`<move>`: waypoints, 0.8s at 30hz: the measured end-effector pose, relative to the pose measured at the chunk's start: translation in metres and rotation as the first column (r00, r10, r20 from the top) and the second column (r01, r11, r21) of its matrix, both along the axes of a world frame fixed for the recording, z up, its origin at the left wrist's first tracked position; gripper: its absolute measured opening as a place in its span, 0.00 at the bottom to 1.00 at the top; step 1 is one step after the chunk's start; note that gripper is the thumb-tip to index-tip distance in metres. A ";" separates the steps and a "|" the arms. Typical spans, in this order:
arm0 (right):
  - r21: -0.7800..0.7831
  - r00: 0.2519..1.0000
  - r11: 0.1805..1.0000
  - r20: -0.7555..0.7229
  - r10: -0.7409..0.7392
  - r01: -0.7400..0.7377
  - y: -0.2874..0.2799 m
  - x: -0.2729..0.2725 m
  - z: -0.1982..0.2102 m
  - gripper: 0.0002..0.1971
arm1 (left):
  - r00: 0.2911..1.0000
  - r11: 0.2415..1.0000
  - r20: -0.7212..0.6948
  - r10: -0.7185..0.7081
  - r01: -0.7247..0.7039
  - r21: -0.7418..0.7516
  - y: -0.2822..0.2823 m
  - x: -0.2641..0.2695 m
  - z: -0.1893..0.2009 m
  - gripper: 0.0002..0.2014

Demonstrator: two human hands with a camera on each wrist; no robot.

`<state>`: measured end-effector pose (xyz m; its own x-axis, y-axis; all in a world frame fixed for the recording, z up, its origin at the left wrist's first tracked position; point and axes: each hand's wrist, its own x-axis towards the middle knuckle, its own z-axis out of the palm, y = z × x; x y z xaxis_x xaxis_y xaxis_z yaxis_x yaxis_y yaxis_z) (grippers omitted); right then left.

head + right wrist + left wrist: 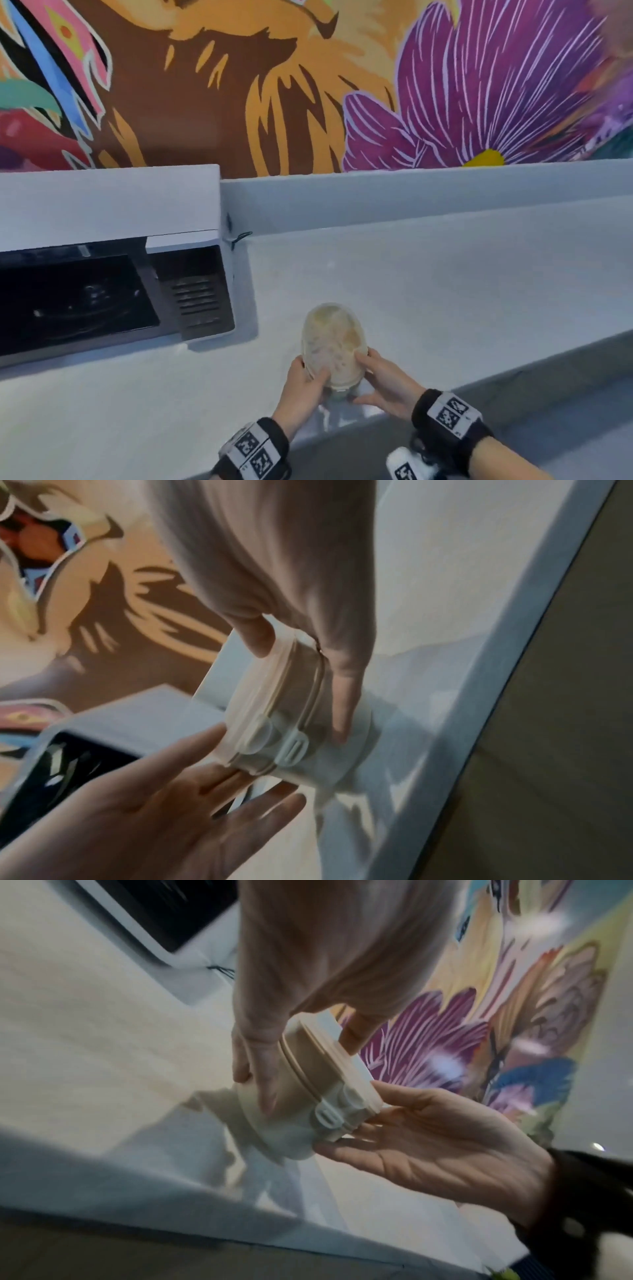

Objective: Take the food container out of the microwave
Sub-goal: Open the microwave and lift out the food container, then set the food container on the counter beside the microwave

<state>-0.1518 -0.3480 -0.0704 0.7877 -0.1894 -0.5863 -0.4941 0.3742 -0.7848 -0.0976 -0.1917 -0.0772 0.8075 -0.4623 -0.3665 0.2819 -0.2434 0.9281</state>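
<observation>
A round, translucent food container (329,339) with a clip-on lid and pale food inside is outside the microwave (102,202), held tilted over the white counter near its front edge. My left hand (308,377) grips its near left side, with the thumb on the lid and the fingers underneath. My right hand (373,377) grips the near right side the same way. The wrist views show the container (308,1064) (260,723) pinched across its thickness, with a white lid clip facing the cameras. The microwave stands open at the left, and its dark cavity (68,301) holds only the glass turntable.
The white counter (445,274) stretches to the right of the microwave up to a low grey backsplash (411,195) below a painted wall. A black cable (239,236) runs behind the microwave. The counter's front edge (513,373) drops to a grey floor.
</observation>
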 end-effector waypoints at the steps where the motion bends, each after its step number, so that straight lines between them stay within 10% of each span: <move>1: -0.016 1.000 1.000 -0.007 -0.026 0.026 -0.016 -0.002 0.001 0.19 | 0.999 0.999 0.012 -0.043 0.042 0.003 -0.014 -0.003 0.004 0.14; 19: -0.138 0.986 0.987 -0.132 -0.100 0.081 -0.131 0.030 0.004 0.16 | 0.960 0.964 0.144 -0.239 0.217 0.150 -0.140 0.037 -0.031 0.20; 24: -0.291 0.974 0.945 -0.124 -0.190 0.147 -0.134 0.029 -0.011 0.28 | 0.924 0.895 0.123 -0.363 0.309 0.322 -0.120 0.035 -0.010 0.37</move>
